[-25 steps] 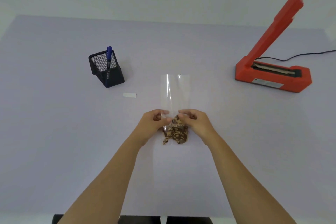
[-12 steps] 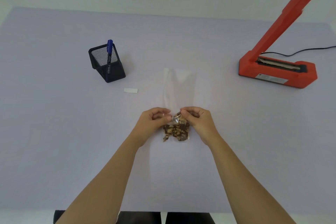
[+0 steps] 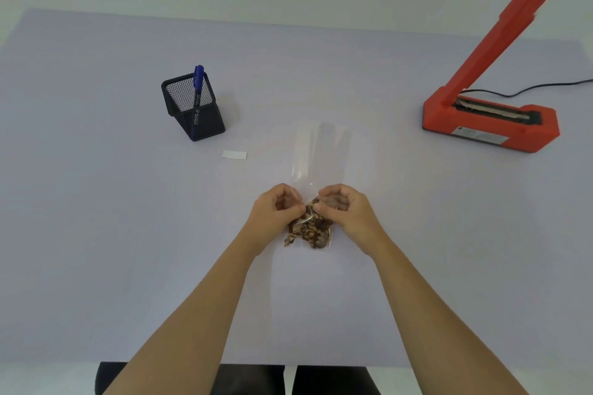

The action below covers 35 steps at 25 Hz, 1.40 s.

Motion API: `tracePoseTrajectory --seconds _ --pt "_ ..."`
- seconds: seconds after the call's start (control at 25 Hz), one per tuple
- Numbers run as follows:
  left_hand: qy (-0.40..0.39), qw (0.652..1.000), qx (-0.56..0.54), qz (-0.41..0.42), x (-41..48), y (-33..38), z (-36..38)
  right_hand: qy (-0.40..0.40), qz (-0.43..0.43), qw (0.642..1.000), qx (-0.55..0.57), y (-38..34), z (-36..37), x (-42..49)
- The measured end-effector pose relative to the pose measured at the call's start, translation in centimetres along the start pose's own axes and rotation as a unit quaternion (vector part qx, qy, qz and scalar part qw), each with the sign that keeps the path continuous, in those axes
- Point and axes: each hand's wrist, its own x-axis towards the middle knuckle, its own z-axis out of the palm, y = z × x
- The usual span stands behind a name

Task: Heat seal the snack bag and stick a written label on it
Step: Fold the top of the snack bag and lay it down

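Both hands meet in the middle of my view. The left hand (image 3: 276, 215) and the right hand (image 3: 348, 214) each pinch the clear plastic snack bag (image 3: 321, 151) between curled fingers and thumb, just above the brown snack pieces (image 3: 309, 232) bunched at its near end. The bag lies on the pale lilac table (image 3: 96, 202), and its empty upper length stretches away from me. I can make out no seal line across the far mouth.

As I read it, the task has barely begun, and this looks like gathering the contents down before sealing. The red heat sealer (image 3: 491, 120) sits well apart on the far right with its arm raised, its black cable (image 3: 529, 88) trailing off the edge and nothing lying across its strip. The small white label (image 3: 234, 154) rests on the table left of the bag, apparently blank, though it is too small for me to be sure. The blue marker pen (image 3: 198, 80) stands untouched in the black mesh pen holder (image 3: 192, 109) just behind the label.

Everything that counts is left to do: carrying the bag to the sealer, pressing the arm down, writing the label and sticking it on.
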Motion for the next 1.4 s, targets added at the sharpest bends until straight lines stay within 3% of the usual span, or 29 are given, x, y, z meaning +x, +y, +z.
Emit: tracePoseTrajectory --seconds 0.4,0.52,0.64,0.88,1.16,1.32,1.4 --pt "0.017 1.0 -0.009 -0.024 -0.4 -0.3 0.7 0.042 0.015 0.999 -0.008 0.2 0.6 -0.5" --pt "0.008 0.999 -0.006 -0.032 -0.2 -0.2 0.2 0.059 0.058 0.996 0.029 -0.2 0.8 -0.2" --pt "-0.003 0.998 -0.014 -0.058 -0.2 -0.1 -0.5 0.025 0.114 0.989 0.092 -0.7 0.1 0.0" --pt "-0.002 0.998 0.057 -0.031 0.0 0.4 -0.8 -0.004 0.088 0.996 -0.001 -1.0 -0.6 0.1" --pt "-0.057 0.997 0.015 -0.055 0.7 1.2 -1.3 0.002 0.09 0.996 -0.003 -0.9 -1.6 -0.1" --pt "-0.027 0.996 0.019 -0.083 0.7 1.1 -0.6 0.016 0.125 0.992 0.017 -0.7 -2.1 -0.1" --pt "0.02 0.993 0.091 -0.068 0.6 1.1 -0.2 0.057 0.114 0.991 -0.03 -0.4 -2.0 0.0"
